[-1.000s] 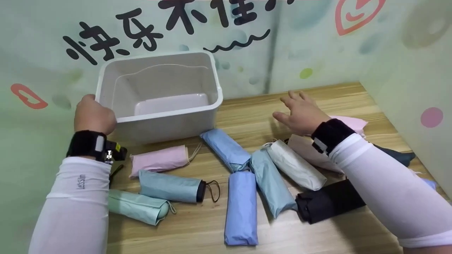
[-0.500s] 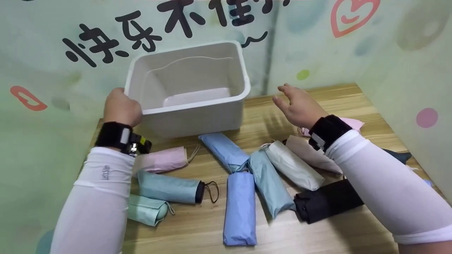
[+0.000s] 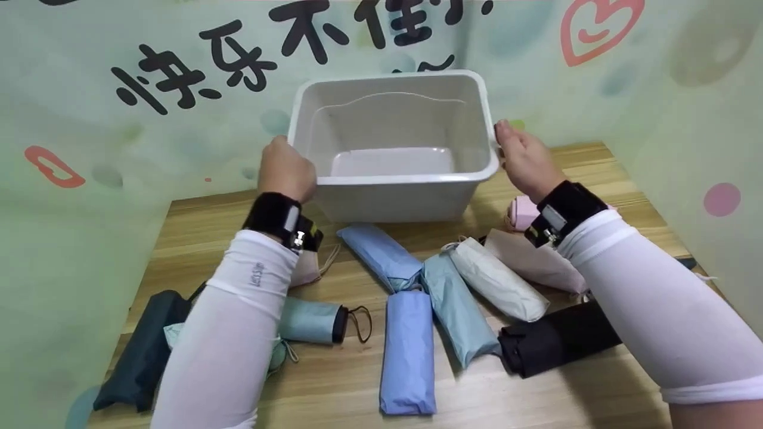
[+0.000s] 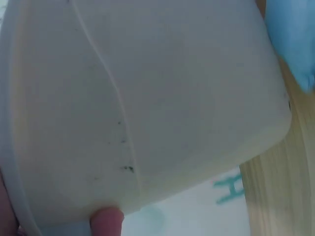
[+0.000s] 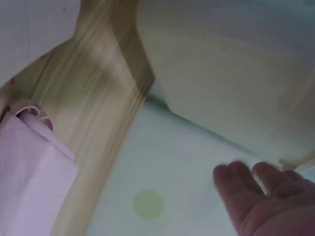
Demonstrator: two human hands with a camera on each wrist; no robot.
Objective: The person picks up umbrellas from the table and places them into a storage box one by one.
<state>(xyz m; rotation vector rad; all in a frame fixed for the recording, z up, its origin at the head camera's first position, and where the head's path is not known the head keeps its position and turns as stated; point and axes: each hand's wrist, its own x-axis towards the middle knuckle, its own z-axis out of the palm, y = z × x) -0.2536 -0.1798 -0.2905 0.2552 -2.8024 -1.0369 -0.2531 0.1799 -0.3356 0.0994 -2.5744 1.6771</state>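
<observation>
— Where's the bin?

— The white plastic bin [image 3: 396, 179] stands on the wooden table [image 3: 197, 229], against the back wall. My left hand [image 3: 286, 170] grips its left rim, fingers curled over the edge. My right hand [image 3: 524, 158] lies against the right rim, fingers fairly straight; I cannot tell whether they grip.

— And around it?

— Folded umbrellas lie in front of the bin: a light blue umbrella [image 3: 381, 255] nearest, a black umbrella [image 3: 557, 339] further forward on the right.

Large black Chinese characters, 快乐不佳 with the last partly cut off, stand on the wall [image 3: 89, 149] at twelve o'clock; small sleeve [image 3: 238, 310] lettering is unreadable.
</observation>
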